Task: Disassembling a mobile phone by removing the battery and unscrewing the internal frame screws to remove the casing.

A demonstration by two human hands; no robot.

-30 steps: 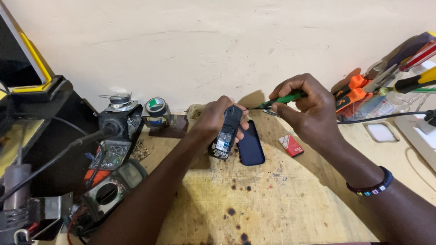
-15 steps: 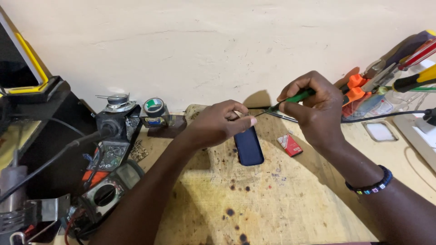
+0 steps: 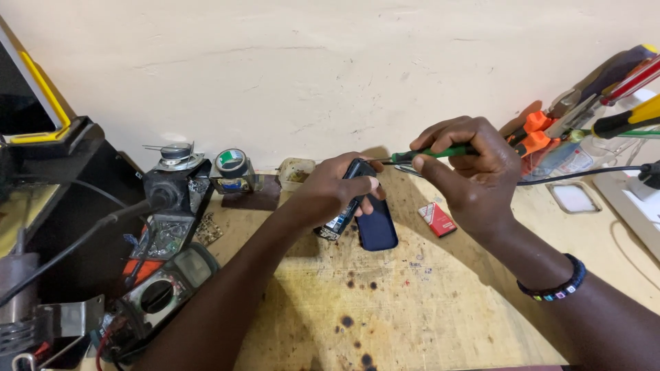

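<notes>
Head view: left hand (image 3: 337, 189) gripping phone (image 3: 342, 214), right hand (image 3: 471, 168) clasping screwdriver (image 3: 426, 154).

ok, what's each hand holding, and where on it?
Left hand grips the small opened phone around its upper body, tilted up off the bench. Right hand pinches the green-handled screwdriver by its handle, tip toward the phone's top end.

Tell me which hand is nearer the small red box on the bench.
Right. The right hand hovers just above the small red box, holding a green screwdriver. The left hand grips a phone farther left, beyond the dark blue cover.
</notes>
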